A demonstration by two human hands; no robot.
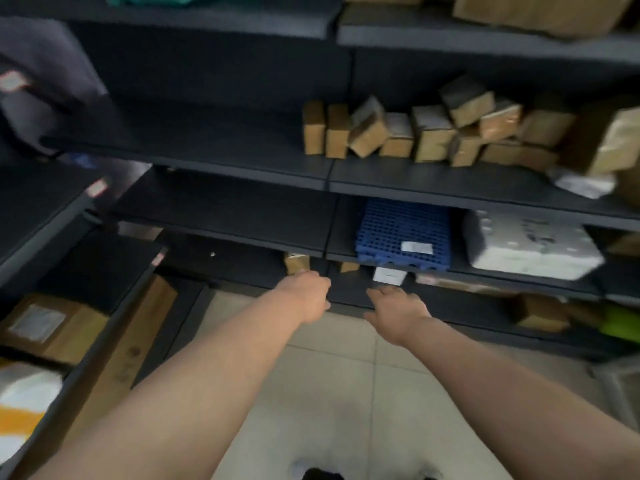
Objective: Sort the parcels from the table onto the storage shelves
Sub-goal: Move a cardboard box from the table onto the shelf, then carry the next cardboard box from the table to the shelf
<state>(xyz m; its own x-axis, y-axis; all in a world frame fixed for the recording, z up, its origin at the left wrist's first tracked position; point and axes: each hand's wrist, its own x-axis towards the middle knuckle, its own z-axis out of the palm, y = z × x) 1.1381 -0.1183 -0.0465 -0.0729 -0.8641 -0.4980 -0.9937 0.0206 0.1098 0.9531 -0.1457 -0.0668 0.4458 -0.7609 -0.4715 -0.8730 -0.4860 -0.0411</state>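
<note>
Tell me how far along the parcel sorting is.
Done: small cardboard boxes sit on the middle shelf. In hand: the left hand meets a small brown box on the low shelf; the right hand is open, empty. Left: unknown, the table is out of view.

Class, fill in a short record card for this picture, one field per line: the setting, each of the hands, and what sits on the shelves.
setting: dark storage shelves above a tiled floor
left hand: reaches to the low shelf, at a small brown box; grip too blurred to tell
right hand: fingers stretched out, just short of a white-labelled parcel
higher shelf: row of small brown boxes
shelf below it: blue grid crate beside a white wrapped parcel
</note>
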